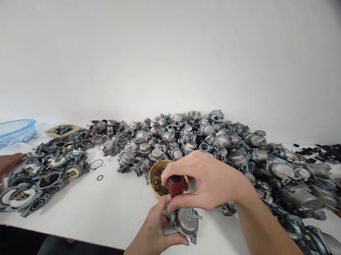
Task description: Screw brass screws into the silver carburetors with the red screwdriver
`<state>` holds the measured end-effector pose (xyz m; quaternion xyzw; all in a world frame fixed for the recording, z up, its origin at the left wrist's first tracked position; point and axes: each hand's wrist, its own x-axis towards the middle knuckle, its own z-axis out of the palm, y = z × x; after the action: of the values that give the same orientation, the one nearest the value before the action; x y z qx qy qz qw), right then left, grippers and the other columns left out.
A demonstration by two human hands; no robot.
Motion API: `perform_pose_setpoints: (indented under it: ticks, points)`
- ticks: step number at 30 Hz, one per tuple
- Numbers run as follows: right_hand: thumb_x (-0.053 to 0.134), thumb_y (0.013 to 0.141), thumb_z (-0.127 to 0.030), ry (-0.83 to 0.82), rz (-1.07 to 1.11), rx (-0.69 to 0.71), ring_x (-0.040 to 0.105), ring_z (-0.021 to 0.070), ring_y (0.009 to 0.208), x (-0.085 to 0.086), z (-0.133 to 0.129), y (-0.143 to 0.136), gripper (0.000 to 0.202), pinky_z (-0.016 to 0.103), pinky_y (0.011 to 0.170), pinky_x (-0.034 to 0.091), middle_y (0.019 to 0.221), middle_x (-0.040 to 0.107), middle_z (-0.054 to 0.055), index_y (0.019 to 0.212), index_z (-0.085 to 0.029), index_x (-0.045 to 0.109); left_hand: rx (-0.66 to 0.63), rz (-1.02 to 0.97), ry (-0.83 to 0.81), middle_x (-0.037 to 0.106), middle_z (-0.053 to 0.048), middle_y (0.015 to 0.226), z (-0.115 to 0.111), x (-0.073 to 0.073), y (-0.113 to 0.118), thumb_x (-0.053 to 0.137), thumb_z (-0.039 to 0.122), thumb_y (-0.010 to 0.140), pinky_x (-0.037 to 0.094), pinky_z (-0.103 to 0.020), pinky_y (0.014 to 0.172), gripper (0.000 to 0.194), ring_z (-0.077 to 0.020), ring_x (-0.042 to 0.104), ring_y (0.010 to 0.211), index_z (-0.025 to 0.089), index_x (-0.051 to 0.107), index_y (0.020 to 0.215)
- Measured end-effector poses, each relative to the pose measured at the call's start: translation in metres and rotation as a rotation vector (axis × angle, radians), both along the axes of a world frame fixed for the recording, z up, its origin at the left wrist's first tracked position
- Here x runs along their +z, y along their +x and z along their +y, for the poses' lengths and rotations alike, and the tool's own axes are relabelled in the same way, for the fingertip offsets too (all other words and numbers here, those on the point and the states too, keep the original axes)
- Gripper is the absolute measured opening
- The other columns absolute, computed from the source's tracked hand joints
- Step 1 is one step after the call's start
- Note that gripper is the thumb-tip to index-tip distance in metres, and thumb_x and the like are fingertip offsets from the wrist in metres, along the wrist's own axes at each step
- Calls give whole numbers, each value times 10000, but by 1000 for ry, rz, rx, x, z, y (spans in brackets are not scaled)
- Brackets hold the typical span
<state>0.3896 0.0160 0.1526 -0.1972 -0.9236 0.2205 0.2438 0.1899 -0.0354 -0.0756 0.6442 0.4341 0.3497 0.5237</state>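
My left hand grips a grey metal carburetor from its left side, near the table's front edge. My right hand is closed around the dark red handle of a screwdriver, which stands upright over the carburetor. Its shaft runs down to a screw at the left edge of the carburetor's bowl cover. Just behind my hands is a round tan tub of small brass-coloured screws, partly hidden by my right hand.
A large heap of carburetors fills the back and right. On the left lie opened carburetor bodies with white floats, beside another person's hand. Rubber rings, a blue basket and black parts also lie about.
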Motion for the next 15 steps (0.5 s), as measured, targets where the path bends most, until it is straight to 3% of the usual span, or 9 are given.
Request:
perform_pose_setpoints:
  ticks: [5,10,15]
  points:
    - [891,903,-386,58,-13,-48,484,58,566,1,-5,-3,342,225,571,329,692,644,-75,827,-180,628,-61,-102,6,757,-108,1252,1,3,3,1089,496,668,608,-409,894,947,-363,716,1114,234,645,1463]
    - [912,864,-330,38,44,-17,432,42,518,-5,-5,-4,434,209,550,321,619,572,-106,734,-194,521,-45,-43,-50,734,-143,1357,0,5,1,1103,436,653,586,-492,1024,1028,-417,676,1237,233,603,1528]
    - [775,966,-583,160,146,-17,294,43,484,-11,-7,-12,684,241,487,210,527,372,-95,611,-188,344,-50,-22,21,714,-108,1454,0,19,1,1079,455,679,533,-524,1170,882,-422,646,1314,283,687,1450]
